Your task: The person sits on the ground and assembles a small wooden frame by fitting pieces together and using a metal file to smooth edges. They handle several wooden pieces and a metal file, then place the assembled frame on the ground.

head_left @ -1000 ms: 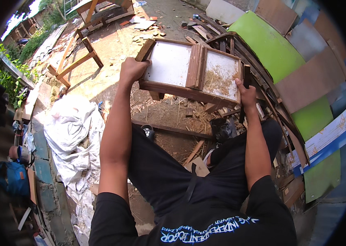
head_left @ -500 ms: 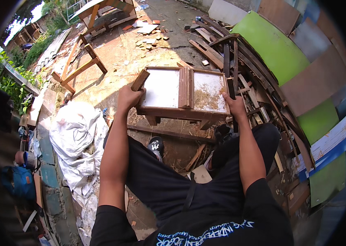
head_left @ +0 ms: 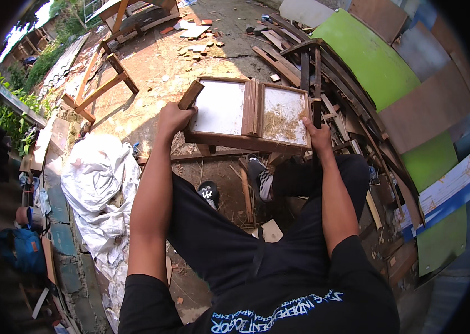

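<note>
A brown wooden frame (head_left: 251, 114) with two white panels is held in front of me, above the ground. My left hand (head_left: 176, 118) is wrapped round a short wooden post (head_left: 191, 95) at its left side. At the right end, my right hand (head_left: 318, 137) grips the frame, its thumb on the edge beside a dark upright post (head_left: 317, 113). Dry wood shavings (head_left: 280, 123) lie scattered over the right panel, while the left panel (head_left: 220, 108) is mostly bare. The frame hides most of what is under it.
A white cloth (head_left: 99, 181) lies at my left beside a low block wall. Scrap timber (head_left: 288, 62) is piled at the right, before green and brown boards (head_left: 365, 58). Farther off stand a wooden trestle (head_left: 104, 92) and scattered wood offcuts (head_left: 197, 51).
The frame has tilted a little and shifted slightly upward in the picture, so less of its legs shows below. My right foot has moved leftward. Both hands keep their grip.
</note>
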Demonstrator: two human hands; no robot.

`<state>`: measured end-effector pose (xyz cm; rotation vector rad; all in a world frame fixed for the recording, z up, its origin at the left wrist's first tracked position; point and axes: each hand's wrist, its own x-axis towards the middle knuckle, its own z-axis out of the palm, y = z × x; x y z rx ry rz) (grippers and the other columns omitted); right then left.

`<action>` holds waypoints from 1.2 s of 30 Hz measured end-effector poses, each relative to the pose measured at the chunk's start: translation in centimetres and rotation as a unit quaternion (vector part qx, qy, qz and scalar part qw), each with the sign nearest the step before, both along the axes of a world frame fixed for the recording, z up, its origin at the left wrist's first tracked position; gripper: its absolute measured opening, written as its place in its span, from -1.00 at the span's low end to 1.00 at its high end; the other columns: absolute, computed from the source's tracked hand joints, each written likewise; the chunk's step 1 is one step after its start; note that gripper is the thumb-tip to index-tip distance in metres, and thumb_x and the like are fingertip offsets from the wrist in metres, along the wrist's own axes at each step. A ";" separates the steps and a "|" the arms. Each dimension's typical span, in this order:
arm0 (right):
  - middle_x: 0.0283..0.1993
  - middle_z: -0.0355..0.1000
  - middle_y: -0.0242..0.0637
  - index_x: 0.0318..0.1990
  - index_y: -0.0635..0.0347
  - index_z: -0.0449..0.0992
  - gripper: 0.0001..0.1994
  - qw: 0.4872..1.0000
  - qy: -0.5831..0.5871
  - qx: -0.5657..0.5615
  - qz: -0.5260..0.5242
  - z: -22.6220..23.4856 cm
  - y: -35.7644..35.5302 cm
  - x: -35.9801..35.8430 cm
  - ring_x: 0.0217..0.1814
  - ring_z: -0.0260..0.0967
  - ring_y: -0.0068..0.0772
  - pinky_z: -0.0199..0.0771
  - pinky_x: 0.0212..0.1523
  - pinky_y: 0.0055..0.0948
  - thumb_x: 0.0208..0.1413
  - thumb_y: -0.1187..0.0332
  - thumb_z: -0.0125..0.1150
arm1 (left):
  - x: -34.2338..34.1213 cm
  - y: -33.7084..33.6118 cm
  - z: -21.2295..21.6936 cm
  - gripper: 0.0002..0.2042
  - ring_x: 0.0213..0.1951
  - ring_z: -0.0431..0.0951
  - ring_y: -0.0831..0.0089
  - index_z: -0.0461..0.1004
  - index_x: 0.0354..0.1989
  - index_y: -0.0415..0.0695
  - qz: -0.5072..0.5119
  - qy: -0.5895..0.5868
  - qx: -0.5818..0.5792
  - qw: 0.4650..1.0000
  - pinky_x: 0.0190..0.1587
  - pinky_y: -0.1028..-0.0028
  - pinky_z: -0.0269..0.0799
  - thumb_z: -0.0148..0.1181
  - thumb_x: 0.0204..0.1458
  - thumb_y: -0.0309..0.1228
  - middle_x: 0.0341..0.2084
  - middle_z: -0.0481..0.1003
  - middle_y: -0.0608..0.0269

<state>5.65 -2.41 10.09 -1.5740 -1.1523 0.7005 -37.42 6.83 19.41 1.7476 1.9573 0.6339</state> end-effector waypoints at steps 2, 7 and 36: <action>-0.58 0.44 -0.42 -0.50 0.34 0.59 -0.54 1.000 -0.007 0.020 -0.008 0.0 0.7 0.5 -0.50 0.28 -0.60 0.33 -0.43 -0.35 0.18 0.04 0.40 | 0.2 0.8 -0.3 -0.46 -0.40 0.69 0.07 0.65 -0.38 -0.40 0.001 0.005 -0.011 1.000 -0.28 0.21 0.56 0.43 -0.15 -0.01 -0.52 0.63 -0.14; -0.61 0.41 -0.39 -0.52 0.37 0.56 -0.50 0.998 -0.041 -0.020 -0.030 -0.4 -2.1 2.2 -0.51 0.26 -0.60 0.33 -0.45 -0.34 0.18 0.02 0.39 | 2.1 1.3 -0.6 -0.48 -0.38 0.70 0.07 0.66 -0.36 -0.36 -0.048 -0.007 0.000 0.999 -0.25 0.21 0.56 0.42 -0.14 0.00 -0.50 0.63 -0.14; -0.56 0.48 -0.22 -0.43 0.42 0.59 -0.48 0.960 -0.054 -0.137 -0.239 -13.9 -18.7 13.6 -0.42 0.43 -0.52 0.44 -0.34 -0.22 0.11 -0.02 0.43 | 20.0 1.9 -18.3 -0.38 -0.38 0.67 0.00 0.59 -0.37 -0.45 -0.256 -0.023 -0.147 0.955 -0.27 0.17 0.53 0.45 -0.15 0.05 -0.47 0.61 -0.22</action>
